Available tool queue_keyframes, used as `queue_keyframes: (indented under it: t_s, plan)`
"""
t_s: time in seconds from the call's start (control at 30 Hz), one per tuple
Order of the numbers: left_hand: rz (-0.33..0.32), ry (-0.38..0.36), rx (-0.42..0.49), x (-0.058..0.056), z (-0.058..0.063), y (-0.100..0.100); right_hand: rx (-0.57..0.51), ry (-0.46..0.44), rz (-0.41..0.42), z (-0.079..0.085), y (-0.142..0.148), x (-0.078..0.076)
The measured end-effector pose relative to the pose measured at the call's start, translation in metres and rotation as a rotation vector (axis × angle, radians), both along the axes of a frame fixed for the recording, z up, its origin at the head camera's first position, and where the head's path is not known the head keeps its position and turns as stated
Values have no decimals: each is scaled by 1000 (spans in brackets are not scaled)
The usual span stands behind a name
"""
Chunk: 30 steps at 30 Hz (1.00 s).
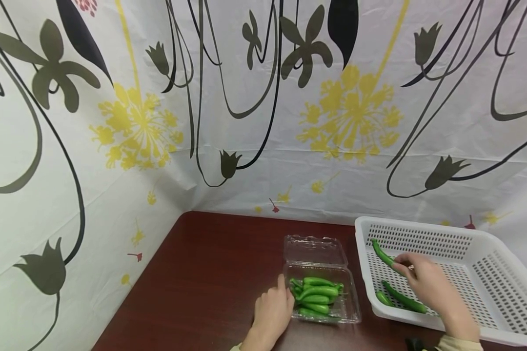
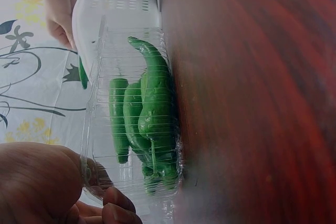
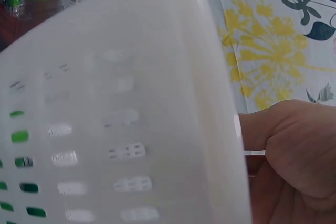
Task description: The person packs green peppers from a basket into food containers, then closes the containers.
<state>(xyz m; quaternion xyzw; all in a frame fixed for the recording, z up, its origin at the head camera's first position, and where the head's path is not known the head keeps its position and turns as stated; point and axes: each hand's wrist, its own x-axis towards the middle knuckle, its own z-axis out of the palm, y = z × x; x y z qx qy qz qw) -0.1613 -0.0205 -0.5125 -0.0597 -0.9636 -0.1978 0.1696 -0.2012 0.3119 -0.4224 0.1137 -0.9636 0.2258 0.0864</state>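
Over the white basket, my right hand (image 1: pixel 430 282) pinches one end of a long green chili pepper (image 1: pixel 382 253) between thumb and fingers. Below it, two more green peppers (image 1: pixel 404 297) lie on the basket floor. My left hand (image 1: pixel 273 308) grips the left edge of a clear plastic clamshell box (image 1: pixel 350 307), its fingers curled at the box corner in the left wrist view. Several green peppers (image 2: pixel 153 103) lie side by side inside this box. In the right wrist view the basket wall hides the fingertips of my right hand (image 3: pixel 294 156) and the pepper they hold.
The white perforated basket (image 1: pixel 505 243) stands at the right, close beside the box. The box's lid (image 1: pixel 314 250) is folded back behind it. Both stand on a dark red-brown table (image 1: pixel 211 273). A flower-patterned sheet (image 1: pixel 254 131) hangs behind the table and along its left.
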Motion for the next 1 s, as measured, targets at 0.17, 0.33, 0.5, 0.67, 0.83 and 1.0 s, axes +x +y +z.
queue_keyframes:
  t_s: [0.17, 0.33, 0.5, 0.67, 0.83, 1.0]
  plan:
    - [2, -3, -2, 0, 0, 1, 0, 35, 24, -1, -7, 1]
    - [2, -2, -2, 0, 0, 1, -5, 45, 34, -2, -12, 1]
    - [-4, 4, 2, 1, -1, 0, -7, 69, 45, -4, -15, 1]
    - [-5, -3, 5, 1, -1, 0, -2, 133, 72, -6, -18, 1]
    - [-1, 9, 0, 1, -1, 0, -7, 158, 85, -7, -22, 1]
    - [5, 19, -5, 0, -1, 0, -9, 131, 87, -7, -26, 1]
